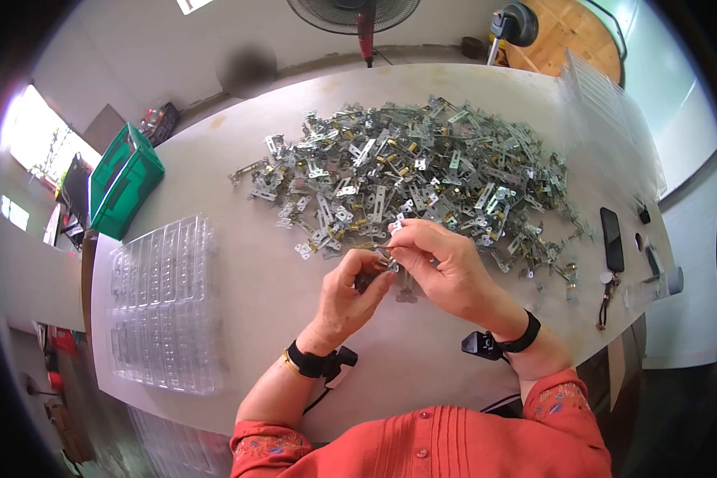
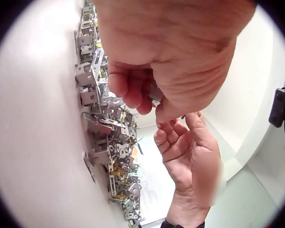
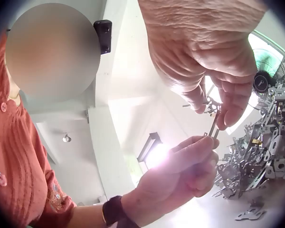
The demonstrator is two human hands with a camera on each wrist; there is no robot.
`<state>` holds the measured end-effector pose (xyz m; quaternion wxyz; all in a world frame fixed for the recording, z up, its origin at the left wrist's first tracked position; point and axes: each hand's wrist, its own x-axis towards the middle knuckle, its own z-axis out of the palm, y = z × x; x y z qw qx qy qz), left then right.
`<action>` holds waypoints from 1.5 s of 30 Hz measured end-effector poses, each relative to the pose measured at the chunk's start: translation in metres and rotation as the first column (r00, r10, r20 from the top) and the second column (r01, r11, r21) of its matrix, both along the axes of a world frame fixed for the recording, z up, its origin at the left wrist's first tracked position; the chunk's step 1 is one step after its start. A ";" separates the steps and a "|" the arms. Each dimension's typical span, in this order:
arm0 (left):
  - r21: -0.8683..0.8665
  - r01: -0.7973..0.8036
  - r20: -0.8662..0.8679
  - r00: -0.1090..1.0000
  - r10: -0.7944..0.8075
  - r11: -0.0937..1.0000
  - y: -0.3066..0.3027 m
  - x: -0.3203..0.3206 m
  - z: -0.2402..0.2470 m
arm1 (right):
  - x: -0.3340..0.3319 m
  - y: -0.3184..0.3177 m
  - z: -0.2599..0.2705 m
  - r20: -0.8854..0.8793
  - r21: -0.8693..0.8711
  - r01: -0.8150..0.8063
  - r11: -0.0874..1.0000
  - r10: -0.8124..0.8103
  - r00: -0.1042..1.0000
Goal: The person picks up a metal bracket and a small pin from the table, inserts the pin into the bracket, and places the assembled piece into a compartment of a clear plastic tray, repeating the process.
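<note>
Close together at the near edge of a heap of metal brackets (image 1: pixel 406 175), both hands meet over the table. My left hand (image 1: pixel 346 296) grips a small metal bracket (image 1: pixel 387 261) between thumb and curled fingers. From the right, my right hand (image 1: pixel 446 267) pinches a thin metal part (image 3: pixel 213 126) with thumb and fingertips, right at the bracket. In the left wrist view, the left hand (image 2: pixel 171 61) hides most of the held piece. One loose bracket (image 1: pixel 406 293) lies on the table just below the hands.
Stacked clear plastic trays (image 1: pixel 163 307) lie on the left, with a green crate (image 1: pixel 126 187) behind them. More clear trays (image 1: pixel 613 127) stand at the back right. A phone (image 1: pixel 611 240) and keys (image 1: pixel 605 299) lie near the right edge. A fan (image 1: pixel 354 14) stands beyond the table.
</note>
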<state>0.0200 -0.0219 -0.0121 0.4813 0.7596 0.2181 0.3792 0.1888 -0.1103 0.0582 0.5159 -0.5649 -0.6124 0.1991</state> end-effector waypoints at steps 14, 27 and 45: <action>-0.588 0.408 0.173 0.907 -0.384 0.698 0.007 -0.017 0.021 | 0.004 -0.001 0.005 -0.263 -0.095 -0.129 0.987 0.101 0.960; -0.499 0.411 0.017 0.885 -0.466 0.763 0.004 -0.014 0.028 | -0.010 -0.030 -0.009 -0.385 -0.289 0.043 0.956 -0.157 0.909; 0.050 0.079 -0.007 0.997 -0.079 0.996 -0.007 -0.008 0.026 | -0.011 -0.036 -0.041 -0.418 -0.024 0.249 0.968 -0.236 0.877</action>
